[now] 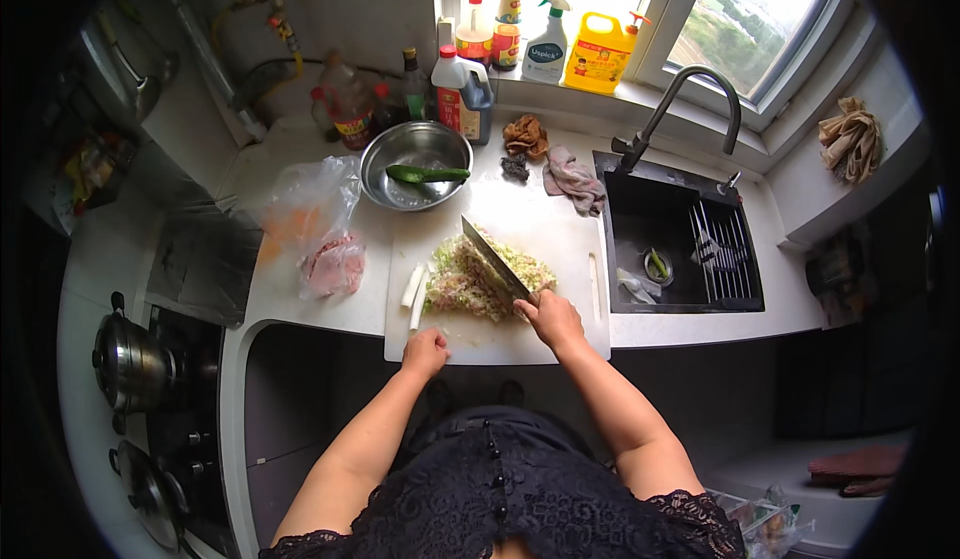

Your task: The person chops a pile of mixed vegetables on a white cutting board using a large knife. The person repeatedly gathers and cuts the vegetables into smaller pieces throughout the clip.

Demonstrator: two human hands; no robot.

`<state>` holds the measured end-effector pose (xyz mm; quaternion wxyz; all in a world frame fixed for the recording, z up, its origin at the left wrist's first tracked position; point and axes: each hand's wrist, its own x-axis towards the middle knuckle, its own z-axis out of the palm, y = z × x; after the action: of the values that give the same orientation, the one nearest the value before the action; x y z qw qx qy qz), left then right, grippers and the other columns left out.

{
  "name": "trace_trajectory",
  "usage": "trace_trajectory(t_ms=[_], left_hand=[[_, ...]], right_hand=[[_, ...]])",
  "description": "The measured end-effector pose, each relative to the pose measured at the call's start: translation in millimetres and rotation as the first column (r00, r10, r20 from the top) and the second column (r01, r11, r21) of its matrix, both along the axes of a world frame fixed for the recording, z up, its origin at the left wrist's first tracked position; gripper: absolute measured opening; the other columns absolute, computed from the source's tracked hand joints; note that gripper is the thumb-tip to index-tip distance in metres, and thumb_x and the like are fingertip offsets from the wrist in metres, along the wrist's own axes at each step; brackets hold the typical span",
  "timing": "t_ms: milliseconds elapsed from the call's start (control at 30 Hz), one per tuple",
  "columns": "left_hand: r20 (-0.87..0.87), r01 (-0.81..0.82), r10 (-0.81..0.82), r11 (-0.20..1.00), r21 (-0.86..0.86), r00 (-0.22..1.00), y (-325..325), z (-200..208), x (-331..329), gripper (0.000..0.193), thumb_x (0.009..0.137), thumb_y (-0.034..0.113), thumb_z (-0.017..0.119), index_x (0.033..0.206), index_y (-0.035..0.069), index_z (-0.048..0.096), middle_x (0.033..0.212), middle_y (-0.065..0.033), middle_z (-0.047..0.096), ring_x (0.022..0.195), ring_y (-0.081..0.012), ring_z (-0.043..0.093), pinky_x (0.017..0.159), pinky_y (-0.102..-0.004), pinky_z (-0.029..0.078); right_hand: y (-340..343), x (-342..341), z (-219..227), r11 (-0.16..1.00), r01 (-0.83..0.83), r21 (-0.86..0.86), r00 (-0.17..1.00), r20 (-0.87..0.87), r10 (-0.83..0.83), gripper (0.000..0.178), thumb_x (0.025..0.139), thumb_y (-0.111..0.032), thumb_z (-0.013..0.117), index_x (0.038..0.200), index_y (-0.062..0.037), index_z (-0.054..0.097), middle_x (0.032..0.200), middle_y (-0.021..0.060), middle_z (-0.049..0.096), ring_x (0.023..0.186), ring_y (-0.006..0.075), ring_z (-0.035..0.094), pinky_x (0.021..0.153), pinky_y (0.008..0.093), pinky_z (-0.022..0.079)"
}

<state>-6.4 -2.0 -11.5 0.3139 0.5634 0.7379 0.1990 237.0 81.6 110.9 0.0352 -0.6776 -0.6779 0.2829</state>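
My right hand [553, 320] is closed around the handle of a kitchen knife [493, 259]. Its long dark blade slants far and left across a heap of finely chopped pale green and pinkish food [459, 289]. The heap spreads over a white cutting board [540, 349] at the counter's front edge. My left hand [427, 352], fingers curled in, rests at the board's near left edge with nothing visible in it. Just beyond it lie white stalk pieces [415, 294], which look like scallion or leek, left of the heap.
Behind the board stands a steel bowl [375, 164] with a green cucumber-like vegetable [428, 174]. Left are raw meat [333, 267] and a plastic bag [318, 191]. A rag [574, 181] lies near the dark sink [650, 306]. Bottles [462, 94] line the back; pots [130, 364] stand far left.
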Motion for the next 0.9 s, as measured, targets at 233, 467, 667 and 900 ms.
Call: trace_trajectory(t_ms=[233,467,667,900], left_hand=[[0.023,0.0,0.001,0.999,-0.036,1.0,3,2,-1,0.021,0.064,0.013,0.078,0.077,0.007,0.063,0.072,-0.0098,0.065,0.072,-0.0268,0.064,0.067,-0.0373,0.05],[0.003,0.003,-0.003,1.0,-0.018,1.0,2,-1,-1,0.02,0.062,0.012,0.077,0.076,0.006,0.063,0.068,-0.0076,0.064,0.066,-0.0222,0.064,0.064,-0.0339,0.051],[0.03,0.0,0.003,0.996,-0.092,1.0,1,11,0,0.021,0.064,0.014,0.077,0.079,0.008,0.063,0.074,-0.0099,0.065,0.076,-0.028,0.064,0.069,-0.0386,0.05],[0.003,0.006,-0.006,1.0,-0.004,1.0,1,0,-1,0.021,0.063,0.013,0.077,0.075,0.006,0.062,0.067,-0.008,0.064,0.066,-0.0239,0.064,0.064,-0.0348,0.051]], right_hand=[[2,0,-16,1.0,0.017,-0.023,1.0,0.007,-0.017,0.049,0.083,-0.052,0.058,0.098,-0.0053,0.063,0.093,0.0208,0.065,0.09,0.0378,0.062,0.076,0.0454,0.049],[0,-3,-17,0.999,0.007,-0.041,1.0,0.023,-0.006,0.047,0.083,-0.05,0.059,0.097,-0.0056,0.064,0.094,0.0205,0.065,0.092,0.0374,0.061,0.077,0.0453,0.048],[-1,-6,-7,1.0,0.019,-0.017,0.998,-0.052,-0.02,0.043,0.084,-0.049,0.058,0.095,-0.0085,0.065,0.09,0.0189,0.066,0.089,0.0375,0.062,0.074,0.046,0.048],[-1,-4,-2,1.0,-0.002,-0.006,1.0,-0.031,0.002,0.042,0.084,-0.05,0.058,0.095,-0.0093,0.065,0.09,0.0185,0.066,0.089,0.0377,0.062,0.075,0.046,0.048]])
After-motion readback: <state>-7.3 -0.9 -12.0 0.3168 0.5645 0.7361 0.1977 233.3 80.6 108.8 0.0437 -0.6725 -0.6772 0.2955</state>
